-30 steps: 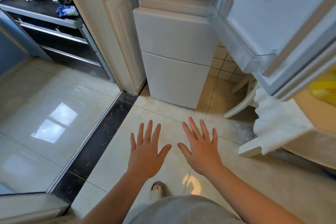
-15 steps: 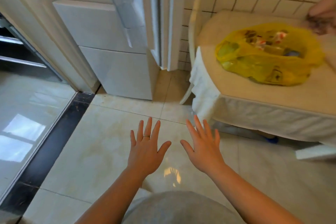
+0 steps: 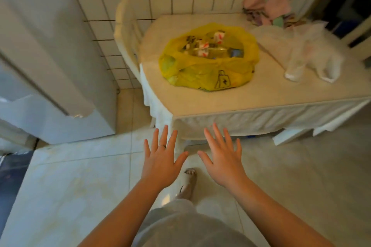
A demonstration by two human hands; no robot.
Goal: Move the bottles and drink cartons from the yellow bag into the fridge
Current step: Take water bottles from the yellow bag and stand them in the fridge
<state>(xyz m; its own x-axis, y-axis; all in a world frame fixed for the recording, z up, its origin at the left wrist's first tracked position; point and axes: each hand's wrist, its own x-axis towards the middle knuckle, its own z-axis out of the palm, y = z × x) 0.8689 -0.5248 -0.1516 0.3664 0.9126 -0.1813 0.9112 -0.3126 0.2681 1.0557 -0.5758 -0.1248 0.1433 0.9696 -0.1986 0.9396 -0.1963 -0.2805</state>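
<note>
Both hands, left hand point(image 3: 161, 161) and right hand point(image 3: 223, 159), hovered flat, fingers spread, holding nothing, at lower centre. Yellow bag point(image 3: 208, 57) sat open on table point(image 3: 261, 98), upper centre; blurred contents, probably cartons. Best approach: reach over the rim and grip one item firmly.

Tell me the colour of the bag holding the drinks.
Yellow; the bag shows best in the head view.

The table point(image 3: 220, 104) I am facing is standing on the pale tiled floor point(image 3: 80, 176), with a white skirt point(image 3: 261, 119) hanging below its beige top. The yellow bag point(image 3: 200, 75) is sitting open near the middle of the top, showing blurred red-and-white packs point(image 3: 202, 46) inside, and a crumpled clear plastic bag point(image 3: 313, 56) is lying just to its right. A heap of pink and green cloths point(image 3: 269, 4) is resting at the far right corner.
</note>
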